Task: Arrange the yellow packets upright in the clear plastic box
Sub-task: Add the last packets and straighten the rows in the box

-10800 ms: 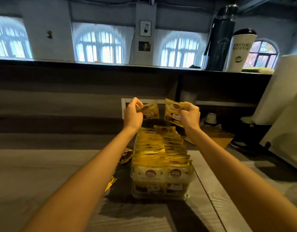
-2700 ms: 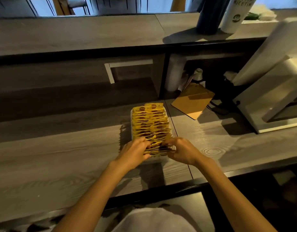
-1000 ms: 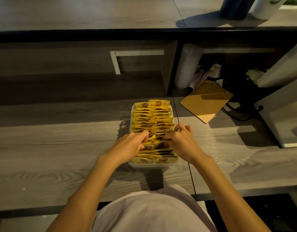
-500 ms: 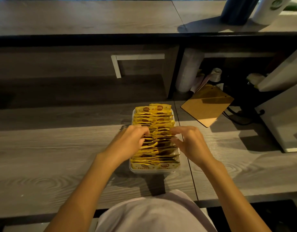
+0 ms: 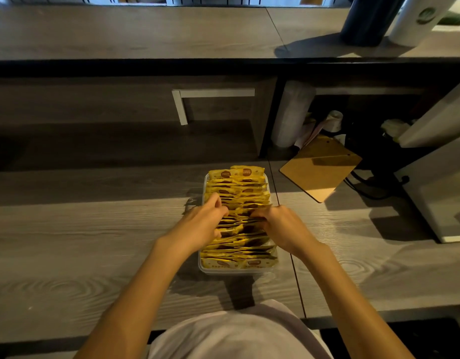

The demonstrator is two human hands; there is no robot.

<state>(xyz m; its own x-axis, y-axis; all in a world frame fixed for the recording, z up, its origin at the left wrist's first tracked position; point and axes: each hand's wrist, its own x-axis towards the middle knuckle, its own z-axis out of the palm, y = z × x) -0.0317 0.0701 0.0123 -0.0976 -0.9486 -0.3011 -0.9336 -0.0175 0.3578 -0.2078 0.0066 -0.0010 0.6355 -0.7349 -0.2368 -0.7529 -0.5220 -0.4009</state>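
1. A grey wood-grain counter [image 5: 81, 242] spans the view, with a raised shelf of the same wood behind it at twelve o'clock.
2. A white L-shaped frame [image 5: 182, 108] stands in the recess under that shelf, at about eleven o'clock from the box.
3. The left hand [image 5: 200, 225] reaches in from seven o'clock. Its fingers are curled over the left ends of the packets midway along the row, and its thumb presses in from the near side, so it pinches a few of them.
4. The clear rectangular plastic box [image 5: 234, 271] sits on the counter in the middle of the view, its long side running from six to twelve o'clock. The yellow foil packets [image 5: 239, 186] with brown round labels fill it from end to end, standing on edge in a tight row. Those between the two hands lean and overlap unevenly.
5. The right hand [image 5: 284, 226] comes in from five o'clock. Its fingers are bent down onto the right ends of the same middle packets and grip them.
6. A pale cloudy cylinder [image 5: 291, 115] stands in the recess at one o'clock.
7. A flat brown board [image 5: 320, 169] lies at two o'clock, near the box but apart from it.
8. A dark blue bottle [image 5: 366, 19] and a white cup [image 5: 420, 19] stand on the shelf, further towards one o'clock.
9. A white boxy appliance [image 5: 441, 193] stands at three o'clock, well apart from the box.
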